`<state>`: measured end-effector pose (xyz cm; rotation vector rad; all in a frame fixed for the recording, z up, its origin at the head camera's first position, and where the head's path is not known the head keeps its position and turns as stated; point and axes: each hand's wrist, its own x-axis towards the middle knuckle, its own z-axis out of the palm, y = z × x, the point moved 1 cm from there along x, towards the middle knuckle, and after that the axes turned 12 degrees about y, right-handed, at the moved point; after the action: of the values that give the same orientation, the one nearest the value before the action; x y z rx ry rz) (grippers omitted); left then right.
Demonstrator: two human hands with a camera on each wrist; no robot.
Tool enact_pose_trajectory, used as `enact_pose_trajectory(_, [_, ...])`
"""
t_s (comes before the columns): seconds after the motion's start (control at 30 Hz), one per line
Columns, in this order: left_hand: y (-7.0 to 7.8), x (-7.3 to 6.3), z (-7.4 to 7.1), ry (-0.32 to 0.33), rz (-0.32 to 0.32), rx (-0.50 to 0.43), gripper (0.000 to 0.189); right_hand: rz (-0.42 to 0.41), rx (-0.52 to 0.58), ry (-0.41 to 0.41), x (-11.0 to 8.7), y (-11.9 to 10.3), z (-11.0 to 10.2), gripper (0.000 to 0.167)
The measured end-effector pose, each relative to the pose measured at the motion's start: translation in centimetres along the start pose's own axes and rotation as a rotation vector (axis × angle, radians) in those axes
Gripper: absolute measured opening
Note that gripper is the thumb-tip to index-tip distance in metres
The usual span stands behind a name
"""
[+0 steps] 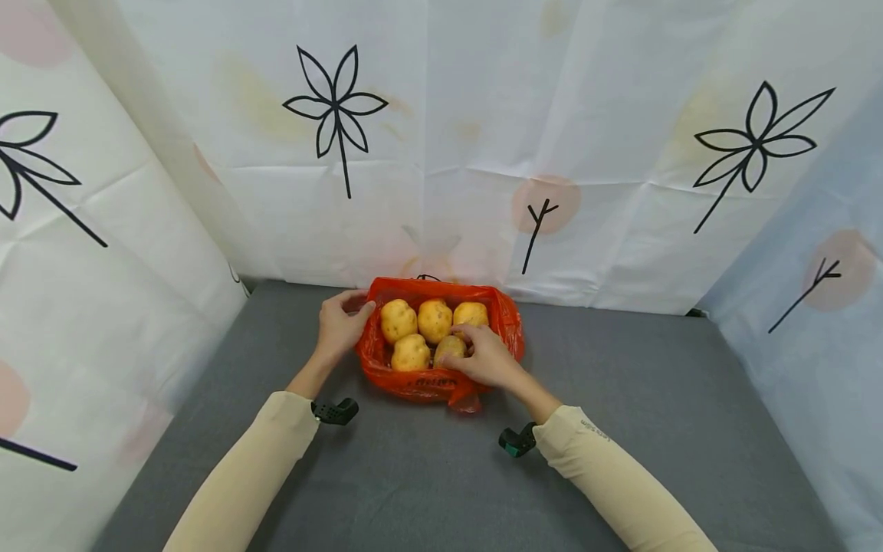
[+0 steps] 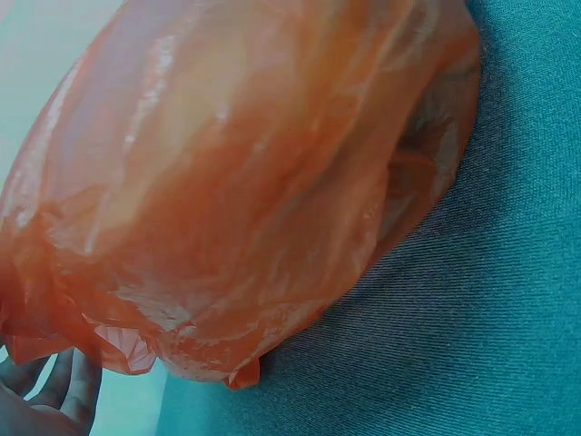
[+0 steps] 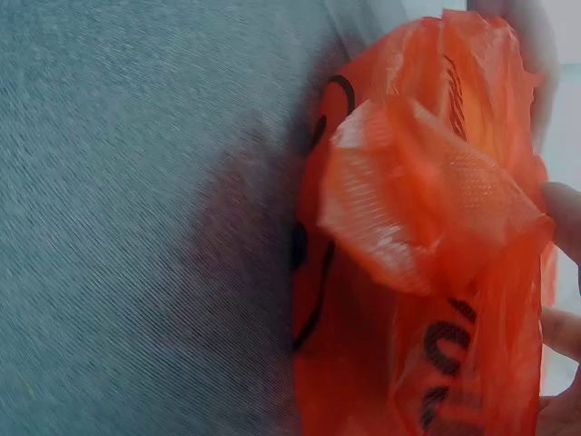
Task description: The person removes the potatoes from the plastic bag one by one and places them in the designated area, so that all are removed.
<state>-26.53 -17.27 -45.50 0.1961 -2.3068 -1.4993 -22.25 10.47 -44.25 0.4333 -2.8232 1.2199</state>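
Note:
A red plastic bag (image 1: 375,368) with dark print lies open on the table, spread around several yellow potatoes (image 1: 398,320). At the bag's left rim, my left hand (image 1: 340,328) pinches the plastic between thumb and fingers. My right hand (image 1: 488,359) reaches over the front right rim, its thumb and fingers around a browner potato (image 1: 450,349) in the front row. From the left wrist, the bag's side (image 2: 245,200) fills most of the view, with fingertips (image 2: 80,386) at its edge. The right wrist view shows a crumpled flap of the bag (image 3: 408,200) and fingers (image 3: 565,331) beyond the rim.
Grey cloth covers the table (image 1: 428,475). A white curtain (image 1: 483,115) with flower drawings hangs behind it, and similar cloth closes both sides. A thin dark loop (image 1: 428,277) pokes up behind the bag's back rim.

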Motion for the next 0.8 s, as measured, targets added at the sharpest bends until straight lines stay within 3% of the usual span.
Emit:
enact_pose_trajectory(0.23, [0.2, -0.2, 0.1, -0.002, 0.015, -0.013, 0.032, 0.014, -0.074, 0.004, -0.3, 0.1, 1.1, 0.075])
enact_pose_trajectory(0.53, [0.3, -0.4, 0.0, -0.002, 0.021, -0.015, 0.031, 0.016, -0.045, 0.038, -0.5, 0.1, 1.3, 0.074])
enact_pose_trajectory(0.8, [0.1, -0.2, 0.1, -0.004, 0.015, -0.009, 0.031, -0.009, 0.020, 0.101, -0.1, -0.6, -0.1, 0.077])
